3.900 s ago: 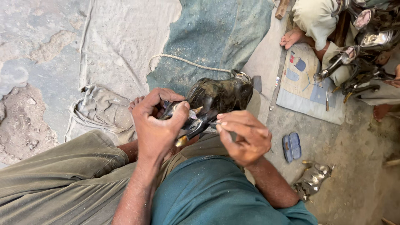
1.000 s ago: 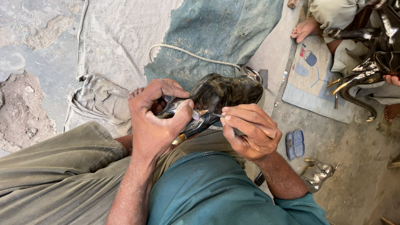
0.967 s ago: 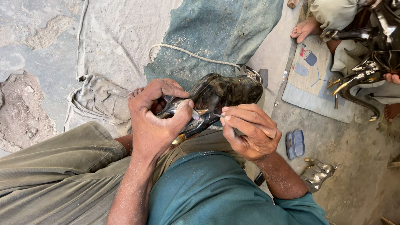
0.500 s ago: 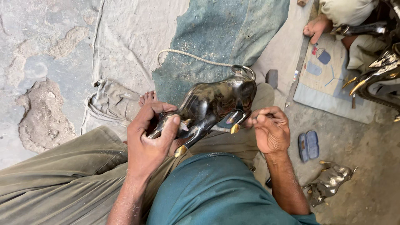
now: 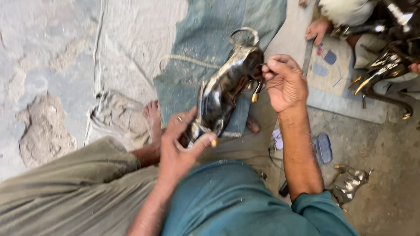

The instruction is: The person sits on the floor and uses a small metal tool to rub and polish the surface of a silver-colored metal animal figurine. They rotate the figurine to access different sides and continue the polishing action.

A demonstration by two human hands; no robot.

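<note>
I've got the dark metal figurine [image 5: 225,94] at frame centre, tilted over my lap: left hand [image 5: 181,146] clamped round its lower end, right hand [image 5: 284,83] pinching its upper end. Another person's foot [image 5: 316,29] sits upper right.

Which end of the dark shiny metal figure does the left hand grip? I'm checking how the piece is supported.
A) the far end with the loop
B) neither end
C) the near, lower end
C: the left hand wraps the near end of the metal figure, while the right hand pinches at its far end.
</note>
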